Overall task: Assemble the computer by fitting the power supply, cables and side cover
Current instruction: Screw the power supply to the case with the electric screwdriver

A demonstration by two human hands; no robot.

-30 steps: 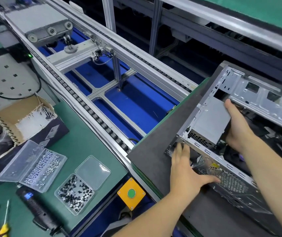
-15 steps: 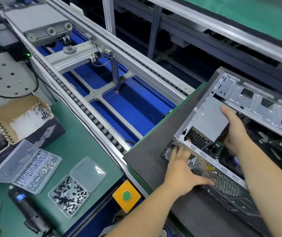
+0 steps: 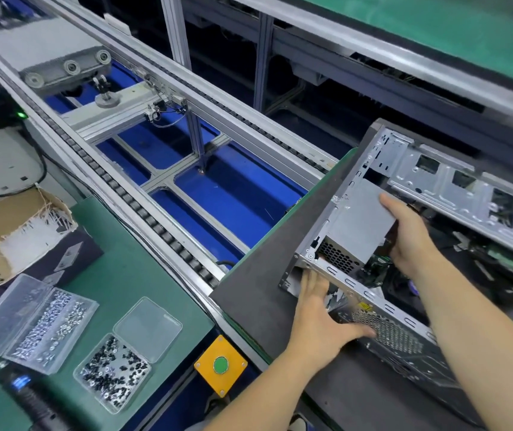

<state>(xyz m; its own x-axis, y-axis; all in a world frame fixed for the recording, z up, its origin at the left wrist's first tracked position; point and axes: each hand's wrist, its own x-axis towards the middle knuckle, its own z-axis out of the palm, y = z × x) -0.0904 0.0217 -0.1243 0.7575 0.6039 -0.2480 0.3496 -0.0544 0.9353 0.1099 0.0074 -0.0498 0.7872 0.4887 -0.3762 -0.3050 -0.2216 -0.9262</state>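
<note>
An open metal computer case lies on its side on a dark grey mat at the right. A grey power supply sits inside the case's near corner, its honeycomb vent facing the rear panel. My right hand grips the power supply from the inner side, thumb on top. With straight fingers, my left hand presses flat against the case's rear panel from outside, thumb on the perforated grille. Cables and a circuit board show dimly deeper in the case.
A conveyor with blue panels runs diagonally past the mat. On the green bench at left lie two open plastic boxes of screws, an electric screwdriver and a cardboard box. A yellow box with a green button sits near my left forearm.
The power supply has slid deeper toward the case's rear corner under my right hand. My left hand stays pressed on the rear panel. The view shifted slightly.
</note>
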